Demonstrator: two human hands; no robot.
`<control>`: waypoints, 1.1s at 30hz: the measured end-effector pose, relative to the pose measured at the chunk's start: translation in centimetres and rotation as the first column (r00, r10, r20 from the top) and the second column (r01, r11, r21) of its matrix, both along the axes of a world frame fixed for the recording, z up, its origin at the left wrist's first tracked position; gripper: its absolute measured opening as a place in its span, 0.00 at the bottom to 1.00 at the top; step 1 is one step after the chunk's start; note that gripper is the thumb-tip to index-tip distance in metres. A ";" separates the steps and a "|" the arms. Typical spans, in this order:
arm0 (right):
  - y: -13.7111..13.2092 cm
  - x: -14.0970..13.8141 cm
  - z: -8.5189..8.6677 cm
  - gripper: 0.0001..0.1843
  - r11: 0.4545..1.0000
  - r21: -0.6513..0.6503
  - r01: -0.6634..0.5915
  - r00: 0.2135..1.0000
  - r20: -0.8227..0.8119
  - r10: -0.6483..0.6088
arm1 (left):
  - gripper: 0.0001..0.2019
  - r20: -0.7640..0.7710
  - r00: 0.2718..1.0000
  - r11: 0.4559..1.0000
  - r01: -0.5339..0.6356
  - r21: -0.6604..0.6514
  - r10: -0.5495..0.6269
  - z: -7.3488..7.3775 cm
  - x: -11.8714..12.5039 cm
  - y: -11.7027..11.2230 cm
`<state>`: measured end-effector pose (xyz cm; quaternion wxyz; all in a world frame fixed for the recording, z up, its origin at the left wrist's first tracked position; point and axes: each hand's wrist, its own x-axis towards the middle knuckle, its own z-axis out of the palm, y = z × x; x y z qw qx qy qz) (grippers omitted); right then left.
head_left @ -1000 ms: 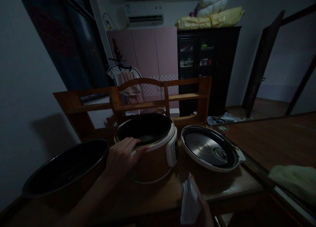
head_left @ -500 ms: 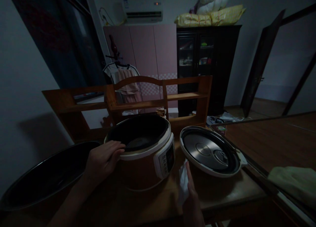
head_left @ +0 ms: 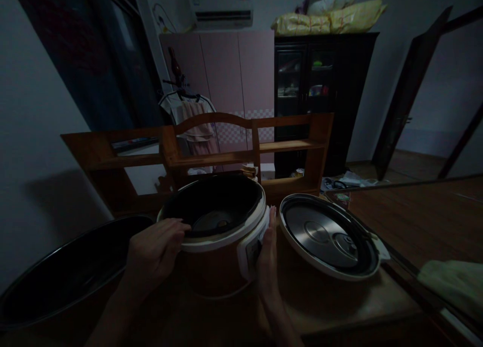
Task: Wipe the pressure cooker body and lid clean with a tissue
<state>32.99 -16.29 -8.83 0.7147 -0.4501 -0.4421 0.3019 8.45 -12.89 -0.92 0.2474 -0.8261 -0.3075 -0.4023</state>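
On the bench, the dark pot at the left stands near the left forearm; a careless elbow could knock it. The open cooker stands upright in the middle, and it could slide or turn if a push on its right side outweighs the hold at its rim. The upturned lid lies just beside it on the right; a wide swing of the right hand could nudge it. That hand stands nearly straight, fingers together, against the cooker's side by the control panel; hard pressure there could work a button. The left hand hooks its fingers over the cooker's near left rim, where a slippery edge could cost the grip. A white sheet shows only as a sliver by the right fingers; whether it is gripped or merely pressed, I cannot tell, and it could bunch or slip.

Against half a second ago, pot, cooker and lid keep their places, the left hand stays on the rim, and the right hand has gone from the gap before the lid to the cooker.
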 end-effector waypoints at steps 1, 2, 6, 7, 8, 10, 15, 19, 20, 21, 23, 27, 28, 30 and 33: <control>0.1 -0.2 -0.1 0.36 1.000 0.002 0.010 1.000 -0.009 -0.010 | 0.12 0.006 1.000 1.000 -0.003 -0.004 0.003 0.0 0.1 -0.1; 0.2 -0.4 -0.1 0.36 1.000 0.007 0.020 1.000 -0.019 -0.020 | 0.12 0.011 1.000 1.000 -0.004 -0.006 0.004 0.0 0.1 -0.1; -0.4 -1.8 -0.5 0.35 0.999 0.020 0.036 0.999 -0.041 -0.036 | 0.12 0.027 1.000 0.999 -0.015 -0.032 0.016 0.1 0.3 -0.3; -0.8 -2.2 -0.6 0.35 0.999 0.017 0.032 0.999 -0.029 -0.032 | 0.11 0.028 0.999 0.999 -0.016 -0.040 0.017 0.1 0.3 -0.4; -1.2 -2.7 -0.8 0.34 0.999 0.014 0.030 1.000 -0.008 -0.030 | 0.11 0.029 0.999 0.999 -0.016 -0.048 0.017 0.1 0.3 -0.4; -2.0 -3.5 -1.5 0.33 0.999 0.013 0.037 0.998 0.047 -0.038 | 0.11 0.029 0.999 0.997 -0.012 -0.071 0.014 0.1 0.3 -0.4; -3.3 -5.0 -3.7 0.33 0.999 0.021 0.034 0.987 0.159 -0.037 | 0.12 0.047 0.999 0.993 -0.009 -0.121 0.015 0.2 0.4 -0.6; -2.7 -4.5 -2.9 0.35 0.997 0.029 0.071 0.988 0.139 -0.075 | 0.12 0.053 0.999 0.992 -0.001 -0.124 0.008 0.4 0.8 -0.7; -2.3 -4.1 -2.1 0.35 0.997 0.028 0.078 0.991 0.107 -0.080 | 0.12 0.055 0.998 0.993 0.000 -0.122 0.006 0.4 0.9 -0.7; -1.9 -3.5 -1.2 0.35 0.997 0.025 0.071 0.995 0.073 -0.073 | 0.12 0.060 0.998 0.993 0.003 -0.117 0.004 0.5 1.0 -0.7; -0.9 -2.2 0.8 0.34 0.997 0.043 0.070 0.997 0.030 -0.071 | 0.12 0.066 0.998 0.993 -0.001 -0.117 0.008 0.5 1.1 -0.8; 0.7 -0.2 3.8 0.31 0.995 0.054 0.087 0.996 0.027 -0.089 | 0.13 0.073 0.997 0.991 -0.003 -0.133 0.013 0.6 1.1 -1.0; 0.9 -0.1 4.1 0.30 0.995 0.056 0.088 0.996 0.029 -0.090 | 0.13 0.074 0.997 0.990 -0.003 -0.140 0.013 0.6 1.1 -1.0; 0.7 -0.2 4.0 0.30 0.994 0.058 0.088 0.995 0.033 -0.090 | 0.13 0.076 0.997 0.989 -0.001 -0.149 0.012 0.7 1.1 -0.9; -0.6 -1.5 2.5 0.32 0.995 0.061 0.075 0.996 0.041 -0.077 | 0.11 0.069 0.997 0.985 0.028 -0.168 -0.016 0.9 1.4 -0.7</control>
